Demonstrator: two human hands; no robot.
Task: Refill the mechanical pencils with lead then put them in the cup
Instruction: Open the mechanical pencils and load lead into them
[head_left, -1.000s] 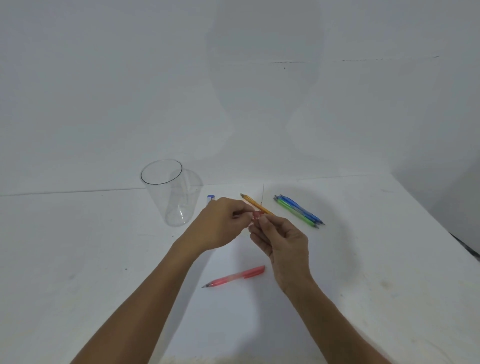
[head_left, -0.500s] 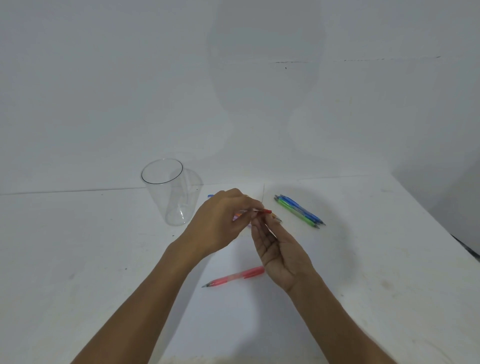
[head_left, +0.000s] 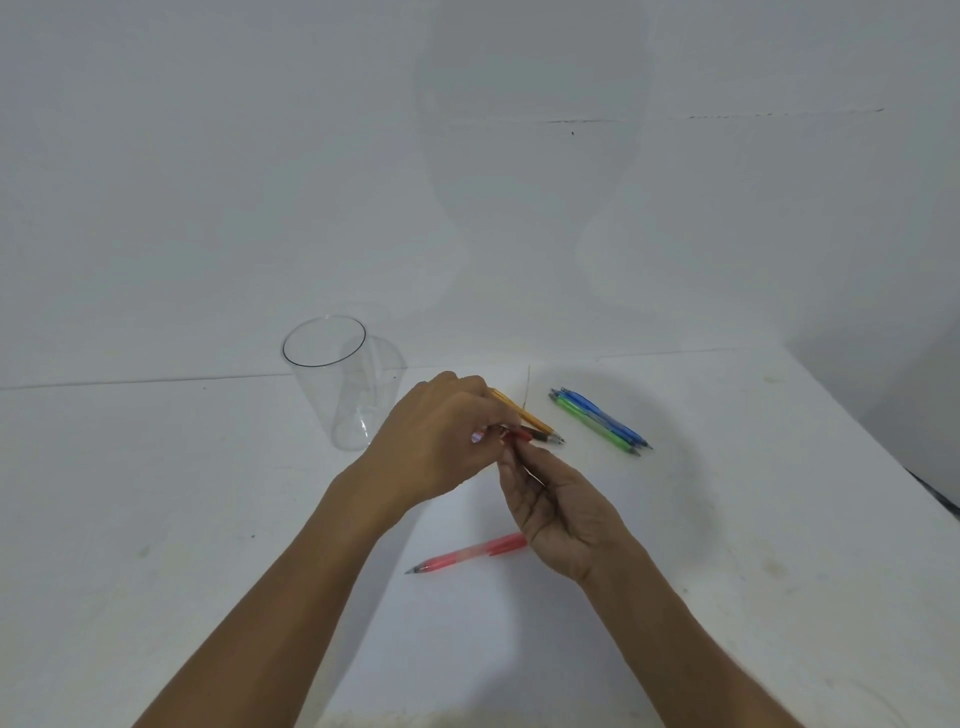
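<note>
white table (head_left: 208, 519), white wall. left hand (head_left: 441, 441) pinches a red pencil (head_left: 517, 435) just above the orange pencil (head_left: 535, 418). right hand (head_left: 561, 514) curls its fingers up against it, grip unclear. pink pencil (head_left: 467, 555) lies by the right wrist. green pencil (head_left: 595, 425) and blue pencil (head_left: 605, 418) lie together at right. cup (head_left: 332, 405) stands left.

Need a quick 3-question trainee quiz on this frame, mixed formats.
1. True or false: the clear cup already holds a pencil.
2. Which pencil does the left hand grip? A dark red pencil; B green; C blue.
3. Fill in: the pink pencil lies on the ___.
Key: 1 false; 2 A; 3 table.
</note>
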